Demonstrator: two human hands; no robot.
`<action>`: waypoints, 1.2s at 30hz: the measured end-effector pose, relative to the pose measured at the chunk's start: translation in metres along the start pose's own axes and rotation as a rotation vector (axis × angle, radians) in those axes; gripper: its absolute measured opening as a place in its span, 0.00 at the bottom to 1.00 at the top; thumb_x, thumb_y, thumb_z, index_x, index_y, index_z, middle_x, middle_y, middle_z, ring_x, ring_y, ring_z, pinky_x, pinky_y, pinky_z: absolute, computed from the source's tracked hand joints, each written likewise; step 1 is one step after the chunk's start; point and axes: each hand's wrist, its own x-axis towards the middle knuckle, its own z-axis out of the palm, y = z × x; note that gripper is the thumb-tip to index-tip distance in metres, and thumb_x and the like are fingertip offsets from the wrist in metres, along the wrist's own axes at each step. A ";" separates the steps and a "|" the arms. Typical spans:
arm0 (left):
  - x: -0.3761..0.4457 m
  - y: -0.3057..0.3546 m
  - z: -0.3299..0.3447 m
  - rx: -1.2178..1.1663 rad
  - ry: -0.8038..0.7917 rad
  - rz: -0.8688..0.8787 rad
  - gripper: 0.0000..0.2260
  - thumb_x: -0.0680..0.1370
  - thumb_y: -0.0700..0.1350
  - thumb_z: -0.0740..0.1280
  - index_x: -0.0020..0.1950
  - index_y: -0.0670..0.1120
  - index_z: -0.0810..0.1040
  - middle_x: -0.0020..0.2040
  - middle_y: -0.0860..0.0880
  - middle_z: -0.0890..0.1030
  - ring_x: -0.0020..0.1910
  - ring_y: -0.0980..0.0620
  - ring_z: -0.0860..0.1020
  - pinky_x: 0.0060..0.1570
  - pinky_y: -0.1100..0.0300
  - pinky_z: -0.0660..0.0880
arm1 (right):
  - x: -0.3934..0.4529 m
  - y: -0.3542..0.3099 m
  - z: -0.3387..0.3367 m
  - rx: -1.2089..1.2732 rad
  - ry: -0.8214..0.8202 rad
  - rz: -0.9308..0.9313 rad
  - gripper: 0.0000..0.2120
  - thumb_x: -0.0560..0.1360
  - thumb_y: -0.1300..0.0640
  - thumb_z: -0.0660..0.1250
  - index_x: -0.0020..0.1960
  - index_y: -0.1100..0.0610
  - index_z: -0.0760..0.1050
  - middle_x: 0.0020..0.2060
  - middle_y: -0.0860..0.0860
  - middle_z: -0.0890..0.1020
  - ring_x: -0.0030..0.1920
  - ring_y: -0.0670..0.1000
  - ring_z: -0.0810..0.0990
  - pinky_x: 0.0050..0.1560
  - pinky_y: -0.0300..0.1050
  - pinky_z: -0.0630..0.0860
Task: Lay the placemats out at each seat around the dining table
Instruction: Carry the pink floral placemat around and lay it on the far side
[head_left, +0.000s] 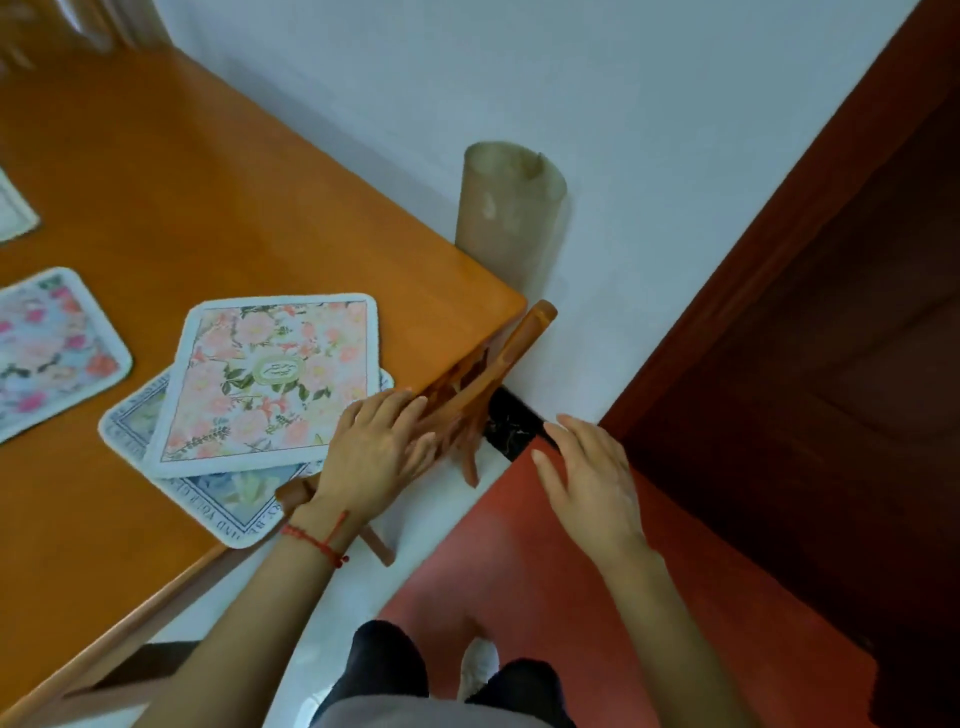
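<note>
A pink floral placemat (270, 382) lies on top of a blue-bordered placemat (228, 496) near the corner of the orange wooden dining table (208, 197). A third floral placemat (47, 353) lies to their left, and the corner of a pale one (13, 213) shows at the left edge. My left hand (379, 447) rests flat with fingers spread at the table's edge, beside the stacked mats and over the back of a wooden chair (493, 374). My right hand (587, 483) hovers open off the table, holding nothing.
The chair is tucked against the table's side by the white wall. A rolled beige sheet (506, 218) stands against the wall behind the table corner. A dark red door (831, 312) is on the right. My legs and a white shoe (480, 665) show below.
</note>
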 end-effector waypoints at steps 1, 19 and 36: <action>0.002 -0.004 -0.002 0.004 -0.006 -0.037 0.29 0.80 0.58 0.42 0.58 0.43 0.76 0.55 0.43 0.80 0.54 0.43 0.78 0.51 0.49 0.75 | 0.009 -0.001 0.002 0.024 -0.010 -0.021 0.20 0.75 0.49 0.55 0.56 0.59 0.78 0.54 0.55 0.81 0.55 0.55 0.79 0.57 0.48 0.73; 0.035 -0.130 -0.006 0.046 -0.051 -0.414 0.27 0.79 0.58 0.47 0.56 0.42 0.79 0.53 0.42 0.82 0.52 0.41 0.80 0.47 0.46 0.77 | 0.171 -0.071 0.065 0.194 -0.107 -0.278 0.20 0.75 0.48 0.56 0.58 0.59 0.76 0.56 0.55 0.79 0.57 0.56 0.78 0.56 0.52 0.74; 0.001 -0.187 0.006 -0.020 -0.143 -0.806 0.21 0.74 0.54 0.54 0.55 0.43 0.78 0.53 0.43 0.82 0.51 0.42 0.81 0.48 0.47 0.77 | 0.268 -0.145 0.137 0.212 -0.452 -0.518 0.21 0.77 0.48 0.56 0.63 0.58 0.73 0.62 0.54 0.75 0.63 0.55 0.72 0.62 0.53 0.68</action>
